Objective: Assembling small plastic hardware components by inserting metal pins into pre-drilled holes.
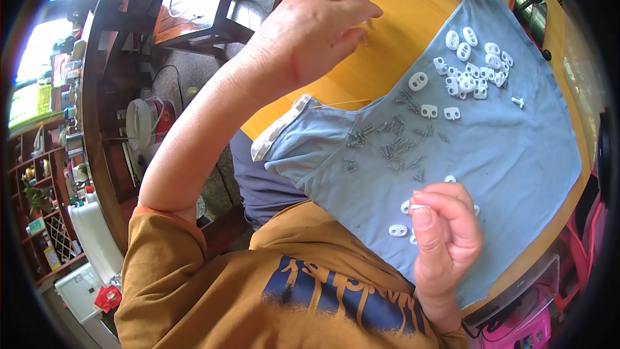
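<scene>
Now pinching a white piece [420,206] with fingers [423,220] of the right hand [447,242] over cloth [516,148], near toggles [398,230]; holding the left hand [310,29] partly curled above the table [413,10], cannot tell whether gripping anything.

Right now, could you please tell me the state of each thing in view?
Left hand, raised, fingers curled; grip unclear
Right hand, pinching a small white piece
Springs, loose, scattered
White two-hole pieces, loose, some heaped
Blue cloth, spread out, slightly wrinkled
Phone, screen dark
</scene>
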Motion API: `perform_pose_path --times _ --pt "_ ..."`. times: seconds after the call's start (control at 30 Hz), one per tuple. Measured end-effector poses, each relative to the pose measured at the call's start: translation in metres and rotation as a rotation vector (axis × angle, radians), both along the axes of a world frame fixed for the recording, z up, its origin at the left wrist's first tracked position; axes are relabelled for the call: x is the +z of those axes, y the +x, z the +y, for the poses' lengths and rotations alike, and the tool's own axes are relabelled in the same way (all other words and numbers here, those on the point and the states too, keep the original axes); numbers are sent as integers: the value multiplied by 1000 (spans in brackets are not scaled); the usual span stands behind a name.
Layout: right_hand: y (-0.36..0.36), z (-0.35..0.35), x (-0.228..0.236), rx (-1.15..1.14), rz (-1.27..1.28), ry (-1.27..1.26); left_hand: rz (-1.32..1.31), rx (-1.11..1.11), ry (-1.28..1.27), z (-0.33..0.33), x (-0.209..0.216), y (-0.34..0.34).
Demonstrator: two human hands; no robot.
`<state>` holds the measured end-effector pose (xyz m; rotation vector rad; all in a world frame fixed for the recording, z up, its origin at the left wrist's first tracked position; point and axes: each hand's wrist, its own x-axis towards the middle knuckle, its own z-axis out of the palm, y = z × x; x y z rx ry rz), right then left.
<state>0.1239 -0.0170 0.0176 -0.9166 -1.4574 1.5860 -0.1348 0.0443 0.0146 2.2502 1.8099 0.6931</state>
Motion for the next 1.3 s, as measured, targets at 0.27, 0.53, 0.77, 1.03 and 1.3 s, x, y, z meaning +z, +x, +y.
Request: perform_pose_path --times 0.27,0.53,0.77,1.03,1.3 --pt "1 0 2 -3 -28 -4 212 -41 -80 -1 2 5" --pt "0 -2 4 0 -53 12 164 -40 25 1 6 6" --pt "2 -2 4 13 -39 22 29 -5 -55 2 63 25" --pt "2 -2 5 22 -34 17 21 -65 47 3 38 11" --pt "0 -2 7 41 -72 12 270 -106 23 7 -11 14"
